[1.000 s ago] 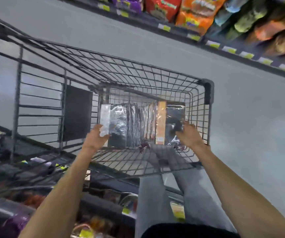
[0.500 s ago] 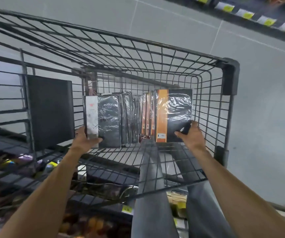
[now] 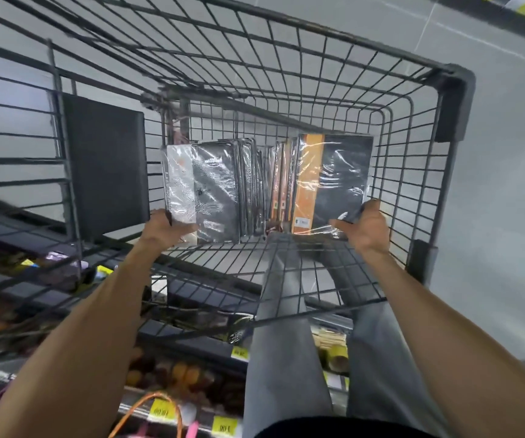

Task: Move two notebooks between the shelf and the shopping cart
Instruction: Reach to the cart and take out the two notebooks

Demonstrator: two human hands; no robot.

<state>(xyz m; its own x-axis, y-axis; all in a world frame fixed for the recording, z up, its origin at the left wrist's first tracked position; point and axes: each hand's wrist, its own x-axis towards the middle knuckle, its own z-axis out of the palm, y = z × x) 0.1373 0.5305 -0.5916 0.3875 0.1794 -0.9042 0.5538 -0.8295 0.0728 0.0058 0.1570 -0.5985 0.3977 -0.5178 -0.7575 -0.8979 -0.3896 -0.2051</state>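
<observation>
Inside the wire shopping cart (image 3: pixel 454 90) several plastic-wrapped notebooks stand on edge in a row. My left hand (image 3: pixel 166 230) grips the bottom corner of the leftmost one, a black notebook with a white spine strip (image 3: pixel 210 191). My right hand (image 3: pixel 365 227) grips the bottom right corner of the rightmost one, a black notebook with an orange spine strip (image 3: pixel 337 178). More wrapped notebooks (image 3: pixel 267 188) stand between the two, their covers hidden.
A dark flat panel (image 3: pixel 106 165) hangs on the cart's left wall. Store shelves with yellow price tags (image 3: pixel 160 412) run below and to the left. My grey-trousered legs (image 3: pixel 283 343) show through the cart floor. Grey tiled floor (image 3: pixel 507 216) lies to the right.
The view has dipped and closed in on the cart. Both hands keep hold of the outer notebooks, and the right one has tilted a little outward.
</observation>
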